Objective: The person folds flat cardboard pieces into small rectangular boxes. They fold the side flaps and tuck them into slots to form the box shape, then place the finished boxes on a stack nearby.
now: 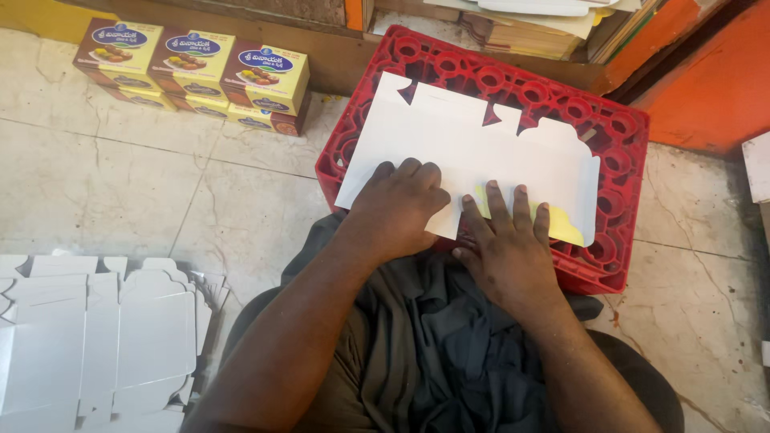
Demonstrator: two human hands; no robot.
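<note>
A flat white die-cut carton blank [473, 148] lies face down on an upturned red plastic crate [618, 265]. My left hand [399, 204] rests as a loose fist on the blank's near left edge. Beside it, my right hand [505, 240] lies flat with fingers spread on the near edge, pressing a folded flap whose yellow printed side [561, 228] shows. Neither hand grips anything. The crate stands right in front of my lap.
A stack of white flat carton blanks [96, 337] lies on the marble floor at the lower left. Several assembled yellow-and-brown boxes [192, 72] stand at the upper left by the wall. Stacked paper sheets [545, 24] sit behind the crate. An orange wall [706, 88] is at right.
</note>
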